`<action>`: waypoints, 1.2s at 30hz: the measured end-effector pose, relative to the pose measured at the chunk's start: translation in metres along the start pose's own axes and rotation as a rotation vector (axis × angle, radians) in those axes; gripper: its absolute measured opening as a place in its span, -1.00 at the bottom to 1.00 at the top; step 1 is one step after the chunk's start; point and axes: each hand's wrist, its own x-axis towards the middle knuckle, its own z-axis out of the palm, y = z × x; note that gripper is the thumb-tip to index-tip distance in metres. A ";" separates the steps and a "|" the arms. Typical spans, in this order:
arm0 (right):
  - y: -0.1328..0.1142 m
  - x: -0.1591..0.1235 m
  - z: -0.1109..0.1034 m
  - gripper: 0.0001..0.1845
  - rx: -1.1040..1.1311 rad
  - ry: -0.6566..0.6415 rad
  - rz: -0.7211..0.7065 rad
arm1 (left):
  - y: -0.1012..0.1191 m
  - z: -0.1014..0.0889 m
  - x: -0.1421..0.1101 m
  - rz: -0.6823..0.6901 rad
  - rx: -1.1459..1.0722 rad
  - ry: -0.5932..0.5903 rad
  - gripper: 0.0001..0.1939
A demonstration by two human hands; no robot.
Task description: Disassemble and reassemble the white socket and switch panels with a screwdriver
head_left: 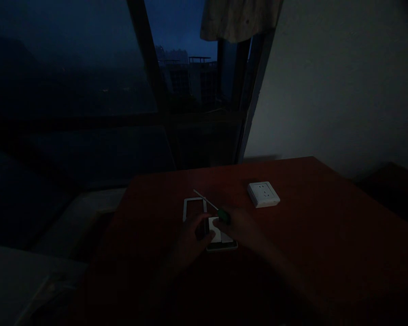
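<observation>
My right hand (240,224) is closed around the green handle of a screwdriver (223,215), whose thin shaft points up and to the left. Its thumb reaches onto the white face of a wall switch (215,234) that lies on the table. From the left, my left hand (193,237) grips this switch, with the thumb on its face and the fingers at its upper edge. Just beyond my left hand lies a white rectangular frame (185,209), partly covered by the fingers. The light is dim, so the fingertips are hard to make out.
A white socket box (263,194) sits on the reddish-brown table (309,217), right of my hands. Behind the table stand a dark-framed window (163,99) and a pale wall (333,90). A piece of cloth (240,18) hangs at the top of the window.
</observation>
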 end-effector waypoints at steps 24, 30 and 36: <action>0.025 -0.019 0.012 -0.30 0.001 -0.006 0.172 | -0.008 0.008 0.000 -0.158 -0.180 -0.107 -0.47; 0.019 -0.016 0.006 -0.33 -0.039 -0.048 0.159 | -0.004 0.009 0.000 -0.184 -0.182 -0.078 -0.52; 0.024 -0.013 0.005 -0.41 -0.055 -0.069 0.142 | -0.008 0.014 -0.001 -0.152 -0.198 -0.088 -0.51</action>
